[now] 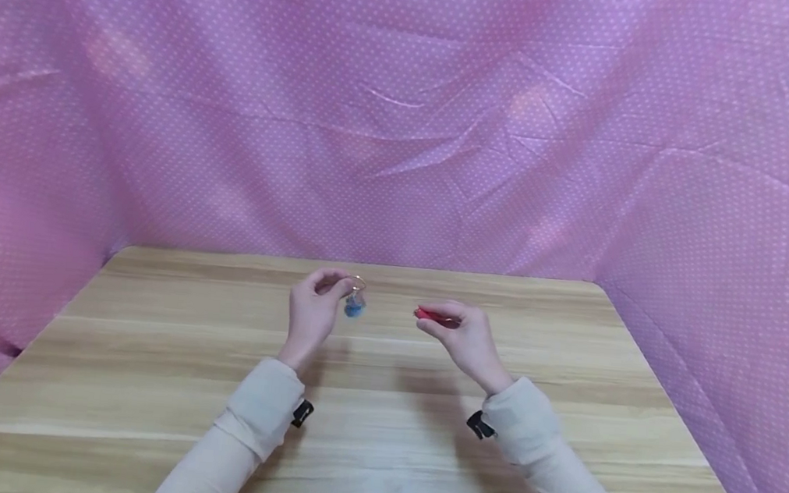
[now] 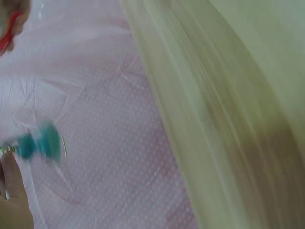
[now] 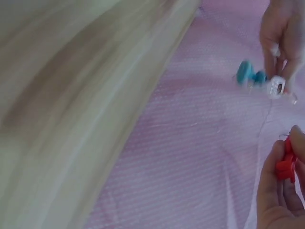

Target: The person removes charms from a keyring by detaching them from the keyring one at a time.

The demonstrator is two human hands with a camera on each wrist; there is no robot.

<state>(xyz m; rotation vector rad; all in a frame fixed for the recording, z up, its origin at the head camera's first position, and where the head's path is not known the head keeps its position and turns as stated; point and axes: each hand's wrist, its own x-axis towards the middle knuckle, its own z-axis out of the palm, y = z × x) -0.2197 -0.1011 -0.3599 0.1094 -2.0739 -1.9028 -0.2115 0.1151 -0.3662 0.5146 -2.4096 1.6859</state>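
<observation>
Raised over the table, my left hand pinches a keychain by its gold-coloured ring. Blue-teal charms dangle from the keychain; in the right wrist view a small white rectangular tag also hangs beside them. My right hand holds a small red piece with a little metal end between thumb and fingers, most of it covered by them. Seen from the right wrist, the red piece has a blocky shape; I cannot tell its kind. A short gap separates the two held things.
Under both hands lies a light wood-grain table. Pink cloth with white dots hangs behind it and along both sides. Each wrist carries a small black device at the rolled cuff of a pale sleeve.
</observation>
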